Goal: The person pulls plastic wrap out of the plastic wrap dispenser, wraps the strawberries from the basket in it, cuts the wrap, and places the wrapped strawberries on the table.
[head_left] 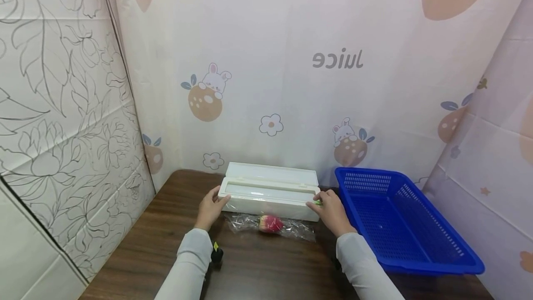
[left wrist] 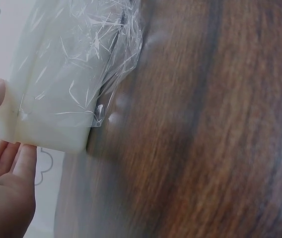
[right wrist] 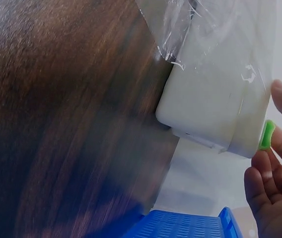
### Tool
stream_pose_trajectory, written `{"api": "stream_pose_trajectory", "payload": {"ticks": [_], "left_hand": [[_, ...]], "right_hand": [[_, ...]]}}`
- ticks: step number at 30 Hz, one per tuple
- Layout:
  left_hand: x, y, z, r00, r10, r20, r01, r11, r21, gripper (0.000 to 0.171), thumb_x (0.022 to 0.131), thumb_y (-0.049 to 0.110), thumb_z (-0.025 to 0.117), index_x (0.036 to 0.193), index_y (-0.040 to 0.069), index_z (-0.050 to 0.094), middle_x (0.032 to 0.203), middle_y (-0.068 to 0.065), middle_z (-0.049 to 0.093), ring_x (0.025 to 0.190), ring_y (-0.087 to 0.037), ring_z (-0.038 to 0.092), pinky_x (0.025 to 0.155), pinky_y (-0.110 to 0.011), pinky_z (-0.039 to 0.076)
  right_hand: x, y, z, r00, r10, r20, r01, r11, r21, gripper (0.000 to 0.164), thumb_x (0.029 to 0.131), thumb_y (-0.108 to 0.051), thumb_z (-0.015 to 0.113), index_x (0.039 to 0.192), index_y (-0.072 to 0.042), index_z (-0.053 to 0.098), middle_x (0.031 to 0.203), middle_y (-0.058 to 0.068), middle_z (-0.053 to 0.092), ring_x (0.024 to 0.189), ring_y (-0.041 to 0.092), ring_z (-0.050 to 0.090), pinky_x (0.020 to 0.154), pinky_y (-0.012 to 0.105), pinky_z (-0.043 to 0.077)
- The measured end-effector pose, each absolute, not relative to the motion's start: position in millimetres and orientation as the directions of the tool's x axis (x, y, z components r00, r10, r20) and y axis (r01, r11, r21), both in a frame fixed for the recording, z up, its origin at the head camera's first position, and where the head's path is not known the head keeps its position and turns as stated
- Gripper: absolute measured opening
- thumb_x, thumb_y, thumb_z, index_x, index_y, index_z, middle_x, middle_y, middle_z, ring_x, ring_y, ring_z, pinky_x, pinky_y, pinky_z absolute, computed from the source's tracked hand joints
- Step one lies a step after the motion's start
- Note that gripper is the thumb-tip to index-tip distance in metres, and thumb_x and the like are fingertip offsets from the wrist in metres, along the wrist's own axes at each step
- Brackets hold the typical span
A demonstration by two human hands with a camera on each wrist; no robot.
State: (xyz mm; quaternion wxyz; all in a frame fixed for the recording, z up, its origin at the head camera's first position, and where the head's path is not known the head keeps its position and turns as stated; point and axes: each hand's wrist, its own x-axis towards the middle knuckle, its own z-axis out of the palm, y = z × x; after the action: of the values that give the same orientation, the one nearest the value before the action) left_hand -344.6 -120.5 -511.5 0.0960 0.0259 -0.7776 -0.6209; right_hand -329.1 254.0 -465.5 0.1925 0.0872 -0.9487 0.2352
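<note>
A long white cling film dispenser (head_left: 266,203) stands on the table with its lid (head_left: 272,172) raised at the back. Clear cling film (head_left: 245,222) hangs down its front and lies crinkled on the tabletop. On or under that film, I cannot tell which, is a red and yellow fruit (head_left: 270,223). My left hand (head_left: 210,208) grips the dispenser's left end, thumb over the front edge and fingers at the side. At the other end my right hand (head_left: 331,210) holds the corner, thumb on top, with fingers touching a small green slider (right wrist: 266,135).
A blue plastic basket (head_left: 433,265) stands to the right, close to my right forearm. The dark wooden table (head_left: 266,272) ends at a patterned curtain (head_left: 270,82) behind the dispenser. Other patterned sheets hang at both sides.
</note>
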Motion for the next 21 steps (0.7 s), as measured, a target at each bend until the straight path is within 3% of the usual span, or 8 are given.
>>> {"api": "stream_pose_trajectory", "payload": {"ticks": [10, 21], "left_hand": [[-342.5, -121.1, -508.4, -0.981, -0.155, 0.119, 0.079, 0.245, 0.966, 0.067, 0.095, 0.025, 0.072, 0.147, -0.004, 0.042, 0.149, -0.027, 0.044, 0.135, -0.040, 0.046, 0.109, -0.047, 0.041], [-342.8, -122.2, -509.6, -0.978, -0.161, 0.130, 0.088, 0.245, 0.966, 0.065, 0.095, 0.024, 0.072, 0.146, -0.004, 0.044, 0.148, -0.026, 0.045, 0.134, -0.040, 0.047, 0.109, -0.046, 0.041]], "right_hand": [[-330.5, 260.1, -460.9, -0.918, -0.103, 0.384, -0.282, 0.850, -0.446, 0.032, 0.082, -0.021, 0.085, 0.100, 0.000, 0.070, 0.093, 0.010, 0.060, 0.085, 0.025, 0.060, 0.077, 0.043, 0.053], [-325.7, 259.9, -458.9, -0.897, -0.140, 0.419, -0.329, 0.844, -0.424, 0.020, 0.080, -0.009, 0.085, 0.094, -0.001, 0.073, 0.088, 0.004, 0.061, 0.078, 0.019, 0.060, 0.071, 0.039, 0.054]]}}
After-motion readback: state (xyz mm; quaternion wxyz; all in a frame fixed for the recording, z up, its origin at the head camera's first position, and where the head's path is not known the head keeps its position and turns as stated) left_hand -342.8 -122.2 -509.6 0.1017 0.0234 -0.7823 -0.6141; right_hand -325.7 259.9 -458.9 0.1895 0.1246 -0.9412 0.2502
